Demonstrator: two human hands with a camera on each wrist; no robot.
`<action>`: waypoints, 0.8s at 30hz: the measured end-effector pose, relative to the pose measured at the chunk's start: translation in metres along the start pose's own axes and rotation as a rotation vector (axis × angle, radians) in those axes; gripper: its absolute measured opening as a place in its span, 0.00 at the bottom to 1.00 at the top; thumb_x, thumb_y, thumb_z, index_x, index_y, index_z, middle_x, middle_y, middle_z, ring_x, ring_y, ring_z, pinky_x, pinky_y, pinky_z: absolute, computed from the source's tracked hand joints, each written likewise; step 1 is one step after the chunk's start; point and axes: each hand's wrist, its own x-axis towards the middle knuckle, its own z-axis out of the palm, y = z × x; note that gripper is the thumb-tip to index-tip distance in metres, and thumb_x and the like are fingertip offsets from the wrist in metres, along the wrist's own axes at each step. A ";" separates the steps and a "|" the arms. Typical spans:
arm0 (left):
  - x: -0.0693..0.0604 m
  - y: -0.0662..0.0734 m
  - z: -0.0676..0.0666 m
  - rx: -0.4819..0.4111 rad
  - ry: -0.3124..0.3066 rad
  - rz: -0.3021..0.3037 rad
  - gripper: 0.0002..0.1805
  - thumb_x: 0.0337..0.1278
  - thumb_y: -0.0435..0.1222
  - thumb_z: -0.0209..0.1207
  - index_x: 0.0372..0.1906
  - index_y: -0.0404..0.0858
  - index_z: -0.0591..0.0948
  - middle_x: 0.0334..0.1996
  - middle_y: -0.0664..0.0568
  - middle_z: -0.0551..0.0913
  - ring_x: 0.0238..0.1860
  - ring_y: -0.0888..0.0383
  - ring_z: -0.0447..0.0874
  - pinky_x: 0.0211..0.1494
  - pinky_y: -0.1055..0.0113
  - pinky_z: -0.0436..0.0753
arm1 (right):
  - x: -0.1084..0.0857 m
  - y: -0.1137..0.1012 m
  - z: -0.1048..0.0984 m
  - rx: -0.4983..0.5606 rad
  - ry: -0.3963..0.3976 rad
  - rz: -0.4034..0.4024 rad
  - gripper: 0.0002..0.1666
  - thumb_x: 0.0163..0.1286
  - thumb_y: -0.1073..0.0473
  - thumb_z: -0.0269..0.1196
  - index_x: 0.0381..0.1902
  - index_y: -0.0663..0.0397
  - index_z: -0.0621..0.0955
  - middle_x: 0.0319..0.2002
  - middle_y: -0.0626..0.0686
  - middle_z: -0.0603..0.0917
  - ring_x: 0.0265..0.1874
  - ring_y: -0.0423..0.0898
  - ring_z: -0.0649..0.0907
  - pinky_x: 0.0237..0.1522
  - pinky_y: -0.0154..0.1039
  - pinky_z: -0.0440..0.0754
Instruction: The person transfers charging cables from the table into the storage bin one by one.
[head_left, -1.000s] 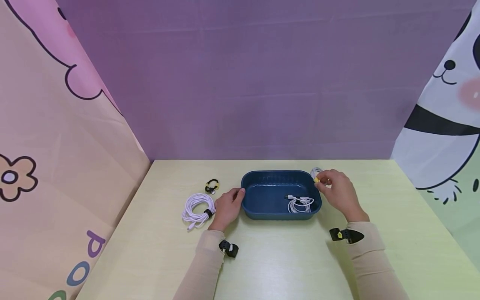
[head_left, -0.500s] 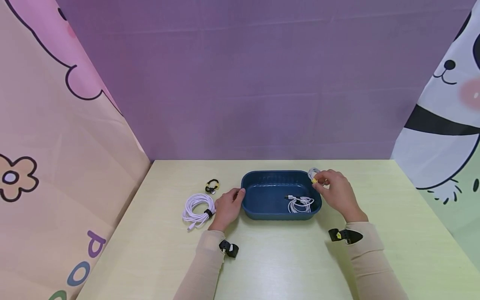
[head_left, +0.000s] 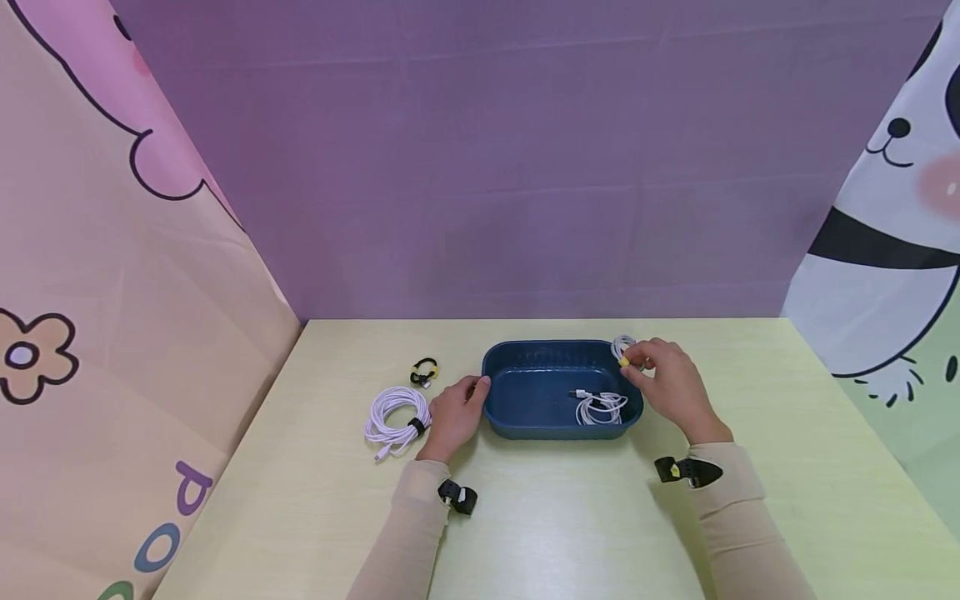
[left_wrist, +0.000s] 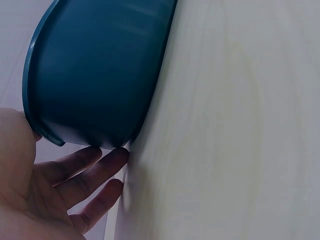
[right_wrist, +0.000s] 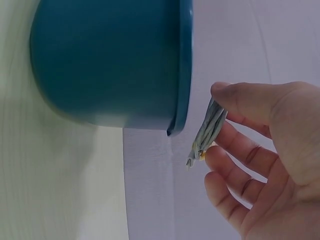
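Observation:
A dark blue rectangular plastic bin (head_left: 528, 400) stands on the table. My left hand (head_left: 453, 415) holds its left end, the thumb at the rim and several fingertips against the outer wall (left_wrist: 100, 70). Above the far right corner, my right hand (head_left: 675, 390) pinches a coiled white cable (head_left: 621, 344) with a yellow tie. In the right wrist view this bundled cable (right_wrist: 210, 129) hangs between thumb and fingers, apart from the bin's rim (right_wrist: 185, 75). Another white cable coil (head_left: 600, 408) lies inside the bin at the right, its plug pointing left.
Left of the bin, a larger white cable coil (head_left: 390, 414) with a black strap lies close to my left hand. Behind it is a small black-and-yellow cable loop (head_left: 424, 372). A purple backdrop (head_left: 525, 167) rises at the table's (head_left: 540, 517) far edge.
My right hand has shifted slightly left with the white cable, bringing it over the bin's far right corner. The left hand and the bin stay where they were.

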 end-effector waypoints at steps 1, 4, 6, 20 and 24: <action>0.000 0.000 0.000 0.000 0.000 0.000 0.23 0.78 0.51 0.47 0.57 0.41 0.85 0.53 0.45 0.89 0.60 0.40 0.83 0.65 0.40 0.66 | 0.000 0.000 0.000 0.000 -0.002 0.000 0.08 0.68 0.62 0.69 0.43 0.58 0.85 0.38 0.57 0.85 0.41 0.56 0.79 0.43 0.48 0.76; 0.000 0.000 0.000 0.003 -0.001 0.001 0.23 0.78 0.51 0.47 0.57 0.41 0.85 0.53 0.45 0.89 0.61 0.40 0.83 0.65 0.40 0.66 | 0.000 0.000 0.001 -0.001 -0.010 -0.003 0.08 0.68 0.62 0.69 0.44 0.59 0.85 0.39 0.57 0.85 0.41 0.56 0.79 0.43 0.48 0.76; 0.000 0.000 0.000 0.003 0.001 0.001 0.23 0.78 0.51 0.48 0.57 0.41 0.85 0.53 0.45 0.89 0.61 0.39 0.83 0.65 0.40 0.66 | 0.000 -0.001 0.001 -0.002 -0.014 -0.003 0.09 0.68 0.62 0.69 0.44 0.59 0.85 0.39 0.57 0.85 0.42 0.56 0.79 0.43 0.49 0.76; -0.001 0.002 -0.001 -0.006 -0.009 -0.010 0.24 0.79 0.51 0.47 0.58 0.40 0.84 0.54 0.44 0.88 0.61 0.39 0.82 0.66 0.39 0.65 | 0.000 -0.006 0.005 -0.002 -0.029 -0.025 0.09 0.68 0.62 0.69 0.45 0.59 0.85 0.39 0.57 0.85 0.42 0.56 0.79 0.44 0.51 0.78; -0.001 0.001 -0.001 -0.011 -0.009 -0.005 0.24 0.79 0.52 0.47 0.57 0.40 0.84 0.54 0.45 0.88 0.61 0.39 0.82 0.66 0.39 0.65 | 0.000 -0.007 0.006 0.001 -0.028 -0.037 0.09 0.68 0.62 0.69 0.44 0.59 0.86 0.38 0.56 0.84 0.42 0.57 0.79 0.43 0.51 0.78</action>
